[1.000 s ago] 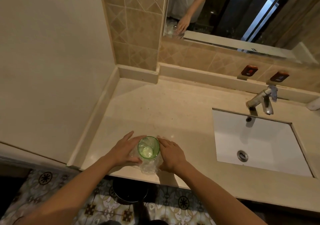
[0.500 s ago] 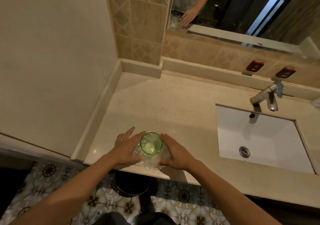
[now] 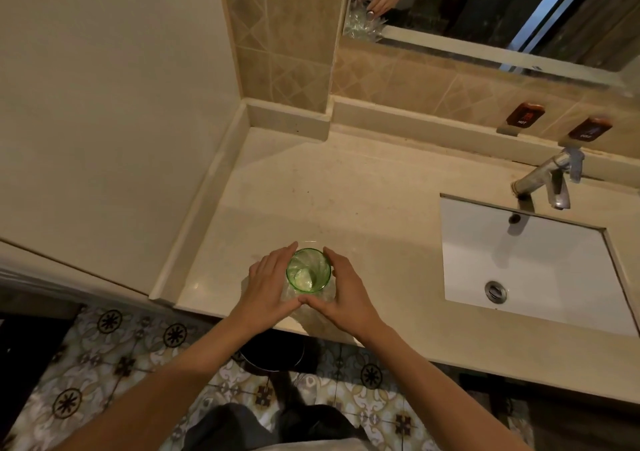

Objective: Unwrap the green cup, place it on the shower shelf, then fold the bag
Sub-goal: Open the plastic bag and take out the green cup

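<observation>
A translucent green cup (image 3: 308, 275) stands upright near the front edge of the beige counter (image 3: 346, 201). A clear plastic bag (image 3: 313, 315) is bunched around its lower part and hangs a little over the counter's edge. My left hand (image 3: 268, 286) cups the cup's left side and my right hand (image 3: 346, 293) cups its right side. Both press on the plastic, and the thumbs meet in front of the cup. The cup's base is hidden by the hands and the bag.
A white sink (image 3: 530, 267) with a metal tap (image 3: 547, 180) lies to the right. A cream wall (image 3: 104, 104) closes the left side, a tiled backsplash and mirror (image 3: 485, 10) the back. A dark round bin (image 3: 273, 355) stands on the patterned floor below the counter.
Both hands have closed in around the cup, with the thumbs now meeting in front. The plastic sits lower around the cup. The camera has shifted slightly.
</observation>
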